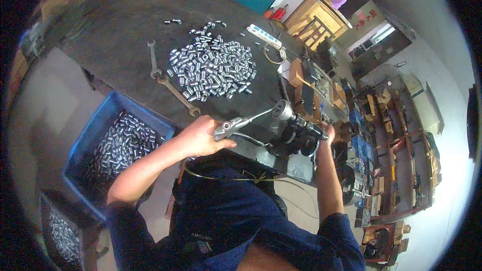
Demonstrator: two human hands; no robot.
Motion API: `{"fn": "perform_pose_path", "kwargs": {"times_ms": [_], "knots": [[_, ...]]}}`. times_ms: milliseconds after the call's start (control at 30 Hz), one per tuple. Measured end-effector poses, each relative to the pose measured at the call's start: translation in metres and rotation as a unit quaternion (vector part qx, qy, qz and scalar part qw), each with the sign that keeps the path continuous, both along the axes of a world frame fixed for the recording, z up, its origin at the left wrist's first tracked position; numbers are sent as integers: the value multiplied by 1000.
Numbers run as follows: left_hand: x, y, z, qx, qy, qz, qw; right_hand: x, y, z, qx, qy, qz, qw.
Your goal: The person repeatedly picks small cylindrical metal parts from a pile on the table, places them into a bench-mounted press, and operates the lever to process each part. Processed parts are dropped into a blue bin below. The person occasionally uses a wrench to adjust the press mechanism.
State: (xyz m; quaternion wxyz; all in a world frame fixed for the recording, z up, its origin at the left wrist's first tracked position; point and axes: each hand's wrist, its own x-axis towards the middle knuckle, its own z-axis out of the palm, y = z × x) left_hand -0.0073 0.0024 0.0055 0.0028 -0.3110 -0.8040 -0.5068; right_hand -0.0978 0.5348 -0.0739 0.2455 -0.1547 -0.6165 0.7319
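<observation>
Left hand: we found the left hand (203,138) wrapped around the grip end of a long silver metal lever handle (246,120), fingers closed on it, thumb underneath.
Right hand: the right hand (329,133) sat at the far side of a small dark bench-mounted machine (296,138); it looked pressed against the machine, but we could not tell whether it was gripping anything, since the machine body hid most of it.
Lever axis: the handle ran from the left hand up and to the right, ending at a rounded metal head (283,110) on top of the machine. Its long axis lay diagonally between the two hands.
Nearer hand: the left hand held the free end; the right was just beside the machine end.
Loose stock: a heap of short shiny metal sleeves (213,68) lay spread on the dark workbench top (120,35), well beyond the left hand.
Tools: two open-ended grey spanners (168,78) lay just left of the heap.
Bin: a blue plastic crate (95,130) of the same sleeves stood below the bench edge, left of the left forearm.
</observation>
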Motion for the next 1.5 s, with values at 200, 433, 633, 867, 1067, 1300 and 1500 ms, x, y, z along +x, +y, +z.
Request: {"fn": "perform_pose_path", "kwargs": {"times_ms": [200, 433, 633, 867, 1067, 1300, 1500], "knots": [[3, -3, -1, -7, -12, 11, 1000, 70, -107, 116, -47, 69, -66, 994], [6, -6, 10, -29, -7, -2, 1000, 126, -80, 36, -47, 21, -29, 998], [5, -5, 10, -38, -4, 6, 999, 73, -117, 21, -202, 2, -22, 979], [1, -3, -3, -8, 28, 4, 1000, 32, -88, 67, -43, 0, -73, 996], [1, -3, -5, -18, 49, 28, 998, 98, -104, 106, -116, 96, -11, 988], [11, -12, 12, 43, 6, 102, 994, 165, -113, 108, 122, 144, 48, 981], [26, 31, 22, 431, -37, 175, 884, 147, -273, 123, 283, 165, 402, 855]]}}
